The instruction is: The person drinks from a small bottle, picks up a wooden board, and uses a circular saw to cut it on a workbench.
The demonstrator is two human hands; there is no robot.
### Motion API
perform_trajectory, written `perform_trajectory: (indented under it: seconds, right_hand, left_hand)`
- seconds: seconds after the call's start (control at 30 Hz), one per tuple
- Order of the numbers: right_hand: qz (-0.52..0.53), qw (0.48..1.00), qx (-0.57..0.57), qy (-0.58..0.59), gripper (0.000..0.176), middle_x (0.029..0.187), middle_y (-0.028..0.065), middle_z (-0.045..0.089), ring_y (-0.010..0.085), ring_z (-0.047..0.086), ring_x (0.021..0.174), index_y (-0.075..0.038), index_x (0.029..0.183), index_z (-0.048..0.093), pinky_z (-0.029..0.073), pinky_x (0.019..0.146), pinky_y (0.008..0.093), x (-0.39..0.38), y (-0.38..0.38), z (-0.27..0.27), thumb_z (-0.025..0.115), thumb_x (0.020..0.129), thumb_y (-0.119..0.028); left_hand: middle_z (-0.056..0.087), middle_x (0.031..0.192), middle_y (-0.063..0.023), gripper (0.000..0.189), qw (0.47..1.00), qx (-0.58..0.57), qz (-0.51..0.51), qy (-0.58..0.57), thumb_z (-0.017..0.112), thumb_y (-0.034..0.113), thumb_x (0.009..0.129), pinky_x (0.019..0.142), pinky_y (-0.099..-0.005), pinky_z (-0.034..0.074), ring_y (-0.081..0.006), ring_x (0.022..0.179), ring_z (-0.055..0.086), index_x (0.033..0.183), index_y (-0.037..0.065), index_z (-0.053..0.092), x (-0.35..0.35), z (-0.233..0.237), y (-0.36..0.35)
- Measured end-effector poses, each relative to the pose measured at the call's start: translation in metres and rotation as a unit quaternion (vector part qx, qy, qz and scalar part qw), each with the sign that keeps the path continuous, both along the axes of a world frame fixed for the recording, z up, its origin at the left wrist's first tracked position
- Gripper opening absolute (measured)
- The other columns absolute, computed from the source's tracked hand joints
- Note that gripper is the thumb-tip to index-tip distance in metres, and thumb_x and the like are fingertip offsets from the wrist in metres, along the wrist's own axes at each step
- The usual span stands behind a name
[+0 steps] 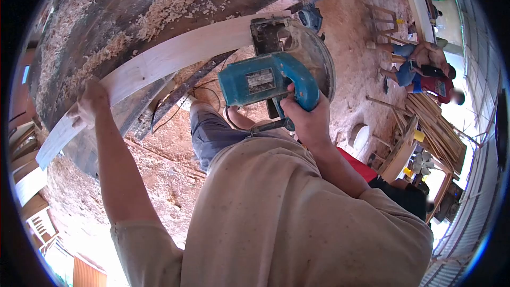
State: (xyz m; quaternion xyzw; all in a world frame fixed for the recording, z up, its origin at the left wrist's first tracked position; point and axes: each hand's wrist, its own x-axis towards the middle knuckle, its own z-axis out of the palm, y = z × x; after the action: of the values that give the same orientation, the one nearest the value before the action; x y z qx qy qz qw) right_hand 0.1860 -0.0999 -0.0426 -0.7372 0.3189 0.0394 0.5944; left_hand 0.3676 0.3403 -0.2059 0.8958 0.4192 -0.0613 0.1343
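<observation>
My right hand [308, 116] is wrapped round the rear handle of a teal circular saw [247, 82], with its fingers at the trigger. The saw's base overlaps the right end of a long pale wooden board [170, 50], and its round guard faces away to the right. Toward the board's left end, my left hand [91, 106] grips the edge, fingers bent over the wood. The board looks curved in this wide view and lies along a dark workbench [114, 13]. The saw's blade is hidden from me.
Wood shavings [170, 8] cover much of the bench. A dark power cord [215, 95] loops below the board near my legs. Two people [425, 69] sit at the far right, near stacked planks [438, 127]. Another person [398, 191] is close behind my right arm.
</observation>
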Motion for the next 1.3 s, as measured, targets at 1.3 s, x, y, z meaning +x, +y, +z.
perform_trajectory:
  seconds: [1.3]
  right_hand:
    - [-0.008,1.0,-0.022,-0.009,0.018,0.079,-0.0008,0.062,0.0065,0.056,0.074,-0.003,0.087,0.063,0.047,0.067,0.0244,0.001,-0.003,-0.015,0.078,0.079,-0.01]
  left_hand:
    - [0.041,0.15,-0.0144,0.052,0.994,0.038,-0.094,0.05,0.033,0.049,0.096,0.102,-0.0816,0.007,-0.0628,0.139,0.004,0.136,0.023,0.055,-0.005,0.011,-0.01]
